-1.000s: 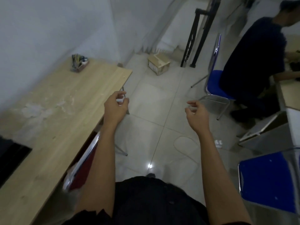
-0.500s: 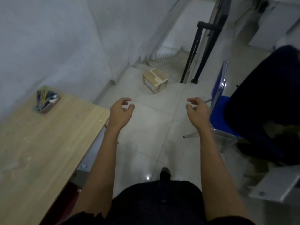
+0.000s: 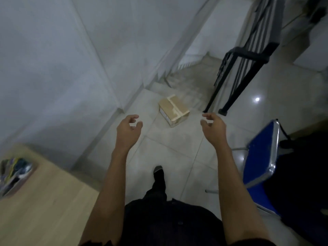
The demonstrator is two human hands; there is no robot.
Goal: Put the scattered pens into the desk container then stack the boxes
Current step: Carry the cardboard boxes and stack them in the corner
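Observation:
A taped cardboard box (image 3: 174,110) lies on the tiled floor ahead, near the top of a stairwell. My left hand (image 3: 128,129) and my right hand (image 3: 213,127) are raised in front of me, one on each side of the box and short of it, fingers loosely curled and apart, holding nothing. The desk container (image 3: 15,174) with pens in it stands on the wooden desk (image 3: 44,210) at the lower left.
A black metal railing (image 3: 239,71) guards the stairs at the upper right. A blue chair (image 3: 260,160) stands at the right with a person in dark clothes seated on it. A white wall runs along the left. My foot (image 3: 158,174) is on the tiles.
I have walked forward along the desk. The box is now nearer and between my hands, and the desk and container have slid to the lower left.

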